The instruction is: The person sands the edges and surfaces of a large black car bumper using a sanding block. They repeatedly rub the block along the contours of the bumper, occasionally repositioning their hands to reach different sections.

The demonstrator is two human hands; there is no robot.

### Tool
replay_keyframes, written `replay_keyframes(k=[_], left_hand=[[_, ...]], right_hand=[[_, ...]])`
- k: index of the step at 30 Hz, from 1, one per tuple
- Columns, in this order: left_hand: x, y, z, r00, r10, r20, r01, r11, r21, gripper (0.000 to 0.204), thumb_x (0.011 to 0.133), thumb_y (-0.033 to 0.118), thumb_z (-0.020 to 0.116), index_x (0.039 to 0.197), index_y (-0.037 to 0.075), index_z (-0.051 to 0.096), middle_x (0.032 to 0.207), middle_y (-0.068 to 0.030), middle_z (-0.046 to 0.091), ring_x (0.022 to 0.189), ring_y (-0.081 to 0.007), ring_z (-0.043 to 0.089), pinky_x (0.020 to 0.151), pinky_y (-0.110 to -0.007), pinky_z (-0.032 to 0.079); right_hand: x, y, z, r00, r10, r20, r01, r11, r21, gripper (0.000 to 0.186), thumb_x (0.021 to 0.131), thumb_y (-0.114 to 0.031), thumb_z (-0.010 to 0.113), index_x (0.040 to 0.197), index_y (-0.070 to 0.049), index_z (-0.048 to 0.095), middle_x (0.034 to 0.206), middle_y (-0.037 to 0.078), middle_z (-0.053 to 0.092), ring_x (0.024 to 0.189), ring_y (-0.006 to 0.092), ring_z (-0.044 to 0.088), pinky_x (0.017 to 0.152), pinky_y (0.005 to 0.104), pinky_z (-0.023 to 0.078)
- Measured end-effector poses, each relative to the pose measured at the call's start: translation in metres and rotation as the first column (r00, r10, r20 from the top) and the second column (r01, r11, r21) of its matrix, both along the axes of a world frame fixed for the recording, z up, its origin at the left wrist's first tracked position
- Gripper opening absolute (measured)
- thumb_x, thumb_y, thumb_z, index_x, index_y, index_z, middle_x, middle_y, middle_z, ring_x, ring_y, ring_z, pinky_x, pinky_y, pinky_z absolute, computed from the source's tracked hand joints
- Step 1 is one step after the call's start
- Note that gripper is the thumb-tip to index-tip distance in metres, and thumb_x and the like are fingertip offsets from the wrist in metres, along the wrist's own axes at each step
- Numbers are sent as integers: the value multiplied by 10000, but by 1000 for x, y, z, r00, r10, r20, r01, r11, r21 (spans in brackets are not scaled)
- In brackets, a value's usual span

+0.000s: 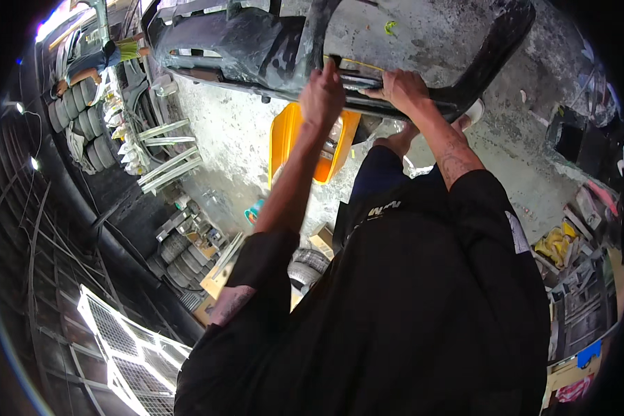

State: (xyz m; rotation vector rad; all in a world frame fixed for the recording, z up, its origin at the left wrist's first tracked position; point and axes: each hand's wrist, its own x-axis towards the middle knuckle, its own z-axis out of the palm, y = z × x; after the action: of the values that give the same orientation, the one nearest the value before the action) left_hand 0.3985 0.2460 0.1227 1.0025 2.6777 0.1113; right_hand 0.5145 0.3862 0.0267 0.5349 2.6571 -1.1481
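- Far left, ribbed rubber tyres (87,104) stood in rows, apparently packed to save room.
- Across the far side, the black bumper (215,45) stretched, curved and scuffed, with slotted openings.
- Just nearer, a smooth yellow-orange tub (281,142) sat.
- The left hand (324,93) had its grip clenched above the bumper; what it held, I couldn't tell.
- Rightward, the right hand (403,89) grasped the bumper's slim rail, perhaps steadying it.

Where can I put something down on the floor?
Bare floor shows between the orange tub and the pale strips. Another mostly bare patch lies between the right end of the black bumper and the dark boxy thing. It's crowded around the stacked tires and yellow bundle.
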Motion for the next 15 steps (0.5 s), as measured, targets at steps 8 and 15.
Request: replay_keyframes(k=[8, 15], left_hand=[[-21, -4, -1, 996, -82, 18, 79, 989, 126, 293, 992, 210, 611, 1269, 142, 676, 965, -227, 706, 830, -442, 704, 693, -541, 570], [-36, -8, 5, 983, -159, 90, 154, 986, 58, 359, 988, 219, 631, 1345, 189, 647, 883, -205, 685, 770, -443, 700, 663, -532, 565]], right_hand=[[-2, -3, -1, 998, -19, 63, 13, 995, 94, 791, 797, -801, 652, 936, -28, 747, 908, 216, 746, 893, 378, 745, 804, 479, 586], [6, -15, -8, 999, -34, 25, 31, 991, 129, 828, 797, -817, 636, 913, -4, 740, 852, 223, 739, 848, 392, 746, 783, 496, 593]])
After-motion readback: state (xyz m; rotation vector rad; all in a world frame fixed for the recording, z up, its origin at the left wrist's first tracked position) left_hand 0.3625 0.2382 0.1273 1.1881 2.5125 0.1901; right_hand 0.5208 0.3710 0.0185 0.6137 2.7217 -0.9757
